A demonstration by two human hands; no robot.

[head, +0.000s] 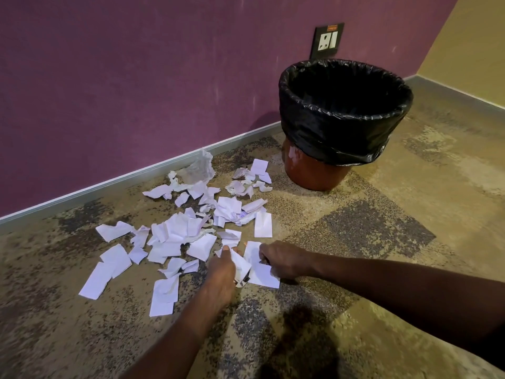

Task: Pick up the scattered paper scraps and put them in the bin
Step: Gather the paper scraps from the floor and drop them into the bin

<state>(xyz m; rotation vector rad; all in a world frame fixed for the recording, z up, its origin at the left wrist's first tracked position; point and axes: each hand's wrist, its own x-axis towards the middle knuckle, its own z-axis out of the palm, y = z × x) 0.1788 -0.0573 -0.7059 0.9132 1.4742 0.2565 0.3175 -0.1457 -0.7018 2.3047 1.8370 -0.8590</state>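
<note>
Several white paper scraps (177,231) lie scattered on the carpet between the wall and my hands. A brown bin (314,173) lined with a black bag (344,127) stands upright at the back right, beyond the scraps. My left hand (221,272) grips a crumpled scrap (241,262) at the near edge of the pile. Just to the right, my right hand (282,259) rests on a flat white sheet (262,273) with its fingers curled onto the sheet's edge.
A purple wall with a grey skirting (136,175) runs behind the scraps, with a socket plate (326,41) above the bin. A crumpled clear plastic piece (199,169) lies by the skirting. Mottled carpet (382,242) stretches right of the pile.
</note>
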